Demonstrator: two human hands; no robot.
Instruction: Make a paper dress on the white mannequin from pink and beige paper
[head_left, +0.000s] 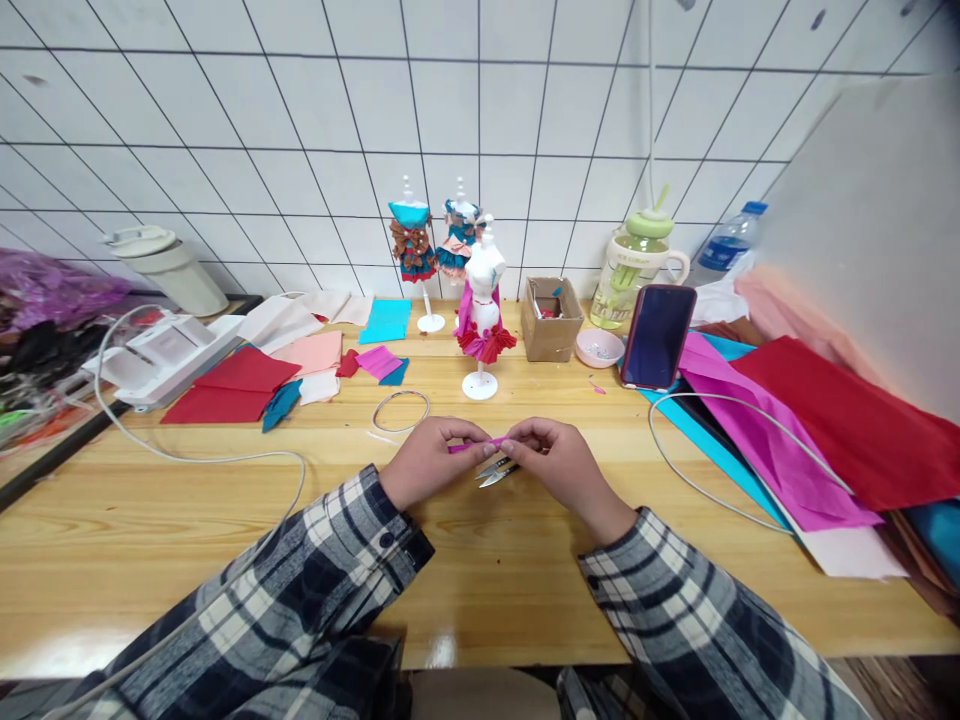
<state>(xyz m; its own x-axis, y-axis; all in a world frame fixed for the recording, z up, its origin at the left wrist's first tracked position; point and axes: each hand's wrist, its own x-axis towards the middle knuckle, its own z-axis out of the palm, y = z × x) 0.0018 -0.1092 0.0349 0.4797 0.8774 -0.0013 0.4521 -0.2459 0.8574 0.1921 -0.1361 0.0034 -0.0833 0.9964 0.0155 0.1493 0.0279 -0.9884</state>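
Note:
A narrow magenta strip (pixel 495 441), paper or cloth, is stretched between my two hands just above the table. My left hand (pixel 431 462) pinches its left part between thumb and fingers. At the other end, the fingertips of my right hand (pixel 559 462) are closed on the strip. Small thread snips (pixel 495 477) with pointed blades show beneath my right hand; whether that hand touches them I cannot tell. Straight ahead stands a white mini dress form (pixel 482 275) with a red and magenta ruffled skirt (pixel 487 342).
Two dressed forms (pixel 411 245) stand behind. Coloured pieces (pixel 232 385) and a power strip (pixel 172 355) lie left, with a wire ring (pixel 401 410) nearer. A cardboard box (pixel 553 325), pink dish (pixel 598 348), phone (pixel 658 337), bottles and coloured sheets (pixel 780 440) are right. A white cable (pixel 300 470) crosses the left side.

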